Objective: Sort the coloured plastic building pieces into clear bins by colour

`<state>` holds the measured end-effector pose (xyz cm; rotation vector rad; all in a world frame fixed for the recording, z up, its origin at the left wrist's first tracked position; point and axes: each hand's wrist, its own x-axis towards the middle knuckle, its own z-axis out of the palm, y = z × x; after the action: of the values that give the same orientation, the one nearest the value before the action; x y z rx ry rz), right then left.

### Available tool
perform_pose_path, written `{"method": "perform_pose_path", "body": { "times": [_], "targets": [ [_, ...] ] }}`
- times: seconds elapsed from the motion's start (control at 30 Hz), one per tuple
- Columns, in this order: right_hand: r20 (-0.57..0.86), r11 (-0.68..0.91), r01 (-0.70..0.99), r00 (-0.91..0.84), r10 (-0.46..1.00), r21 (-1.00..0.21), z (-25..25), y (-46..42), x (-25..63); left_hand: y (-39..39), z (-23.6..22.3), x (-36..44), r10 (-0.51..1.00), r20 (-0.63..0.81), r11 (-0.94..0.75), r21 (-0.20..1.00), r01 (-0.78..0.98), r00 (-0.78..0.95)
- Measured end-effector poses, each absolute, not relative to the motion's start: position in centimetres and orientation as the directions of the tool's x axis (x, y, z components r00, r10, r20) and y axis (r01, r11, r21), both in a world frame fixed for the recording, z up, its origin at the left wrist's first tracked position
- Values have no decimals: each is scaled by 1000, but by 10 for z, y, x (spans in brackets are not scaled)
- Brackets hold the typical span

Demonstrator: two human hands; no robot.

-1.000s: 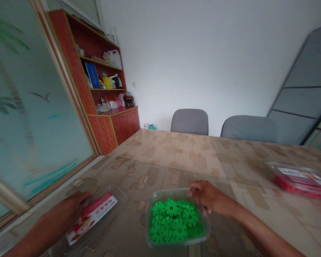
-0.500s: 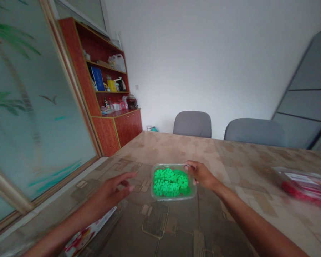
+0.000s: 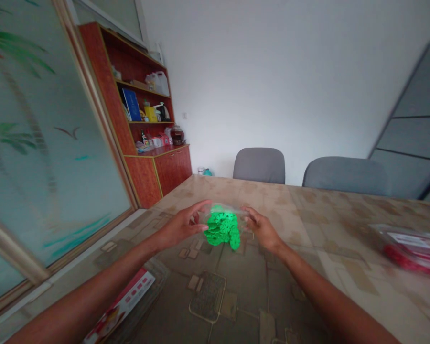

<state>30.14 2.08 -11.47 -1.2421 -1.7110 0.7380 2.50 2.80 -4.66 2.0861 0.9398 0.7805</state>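
Note:
A clear plastic container (image 3: 232,210) is tilted over the middle of the table, blurred by motion. Green flower-shaped discs (image 3: 222,227) are spilling from it toward me in a heap. My right hand (image 3: 263,229) grips the container's right side. On the left side, my left hand (image 3: 186,222) has its thumb and fingers around the container's edge, the thumb close to the green discs. Below my left forearm lies a clear plastic lid with a red and white label (image 3: 125,301), partly hidden by the arm.
A second clear container with a labelled lid and red contents (image 3: 412,248) sits on the table (image 3: 236,296) at the right. Two grey chairs (image 3: 260,165) stand behind the far edge. To the left are a frosted glass panel (image 3: 71,191) and a red-brown cabinet (image 3: 143,177).
My left hand has left the lid and moved up and right to the container. The right hand has carried the container farther out, and it has tipped, the green discs sliding out.

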Motion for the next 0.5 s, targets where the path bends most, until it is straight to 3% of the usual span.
{"method": "perform_pose_path", "body": {
  "times": [0.17, 0.37, 0.43, 0.5],
  "targets": [
    [313, 328, 450, -109, 943, -831, -119, 17, 296, 14, -42, 28, 699, 397, -706, 515, 486, 595],
    [297, 295, 480, -73, 952, -826, -134, 13, 299, 12, -45, 27, 569, 510, -821, 302, 485, 645],
    [303, 300, 480, -72, 950, -824, -140, 14, 301, 17, -46, 25, 582, 550, -812, 341, 475, 599],
    [314, 315, 479, -84, 946, -820, -144, 15, 302, 27, -47, 25, 731, 525, -682, 582, 443, 436]
  ]
}}
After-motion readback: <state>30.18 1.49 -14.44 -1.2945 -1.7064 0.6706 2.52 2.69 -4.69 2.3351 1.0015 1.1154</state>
